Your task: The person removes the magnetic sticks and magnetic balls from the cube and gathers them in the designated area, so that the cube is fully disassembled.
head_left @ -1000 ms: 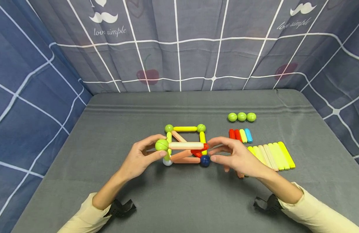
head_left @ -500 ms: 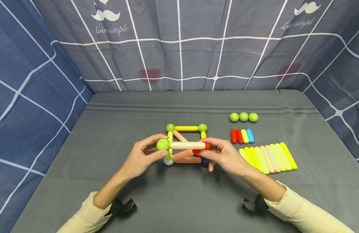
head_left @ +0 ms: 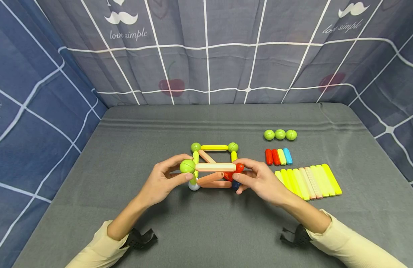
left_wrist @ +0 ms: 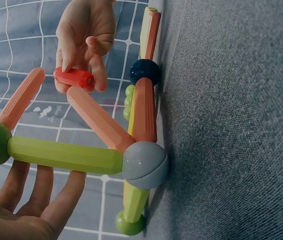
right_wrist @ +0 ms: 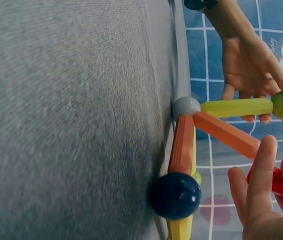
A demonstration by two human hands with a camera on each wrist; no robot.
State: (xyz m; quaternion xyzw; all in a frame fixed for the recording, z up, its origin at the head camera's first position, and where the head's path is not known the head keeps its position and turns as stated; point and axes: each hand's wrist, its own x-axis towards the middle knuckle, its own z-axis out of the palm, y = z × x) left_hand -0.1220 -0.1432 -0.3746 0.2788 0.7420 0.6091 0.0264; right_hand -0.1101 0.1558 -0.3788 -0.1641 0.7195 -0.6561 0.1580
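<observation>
A magnetic stick-and-ball frame stands on the grey cloth. My left hand [head_left: 164,180] holds the green ball [head_left: 187,166] at its raised front corner, thumb and fingers on either side. Below that ball a yellow-green stick [left_wrist: 66,156] runs down to a grey ball [left_wrist: 145,164]. A pale orange stick [head_left: 215,167] reaches sideways from the green ball. From the grey ball an orange stick [left_wrist: 99,116] slants up, its free end near a short red stick [left_wrist: 74,78]. My right hand [head_left: 256,182] pinches that red stick above the dark blue ball [right_wrist: 175,196].
Right of the frame, a row of long yellow and wooden-toned sticks [head_left: 308,182] lies on the cloth. Short red, yellow and blue sticks [head_left: 278,157] lie behind them. Farther back are three loose green balls [head_left: 280,134]. A patterned curtain [head_left: 226,67] surrounds the table.
My right hand has come in from the right and taken hold of the red stick. The red stick has shifted slightly right, off the slanting orange stick's end. My left hand keeps its hold.
</observation>
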